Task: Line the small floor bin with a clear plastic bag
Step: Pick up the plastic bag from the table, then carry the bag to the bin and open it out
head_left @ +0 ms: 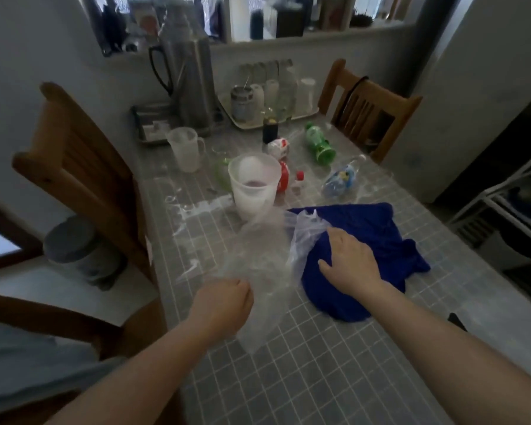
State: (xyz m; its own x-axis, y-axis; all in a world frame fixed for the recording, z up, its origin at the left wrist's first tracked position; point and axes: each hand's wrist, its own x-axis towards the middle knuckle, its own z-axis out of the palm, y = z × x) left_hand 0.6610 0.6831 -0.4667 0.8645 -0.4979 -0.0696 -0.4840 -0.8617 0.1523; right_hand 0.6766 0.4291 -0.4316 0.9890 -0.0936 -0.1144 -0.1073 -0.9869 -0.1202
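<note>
pinching the clear plastic bag [258, 271] in the curled left hand [223, 305] near the table [319, 363] left edge, pressing the flat, fingers-together right hand [348, 263] on the blue cloth [377, 237], needing a clean lift toward the small floor bin [77, 250] beside that edge.

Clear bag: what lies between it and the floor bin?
In the head view, the tiled table edge and a wooden chair separate the clear bag from the floor bin.

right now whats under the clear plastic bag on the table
Through the clear plastic bag the tiled table shows, and its far edge overlaps the blue cloth. The left hand covers the near corner, hiding what lies beneath.
</note>
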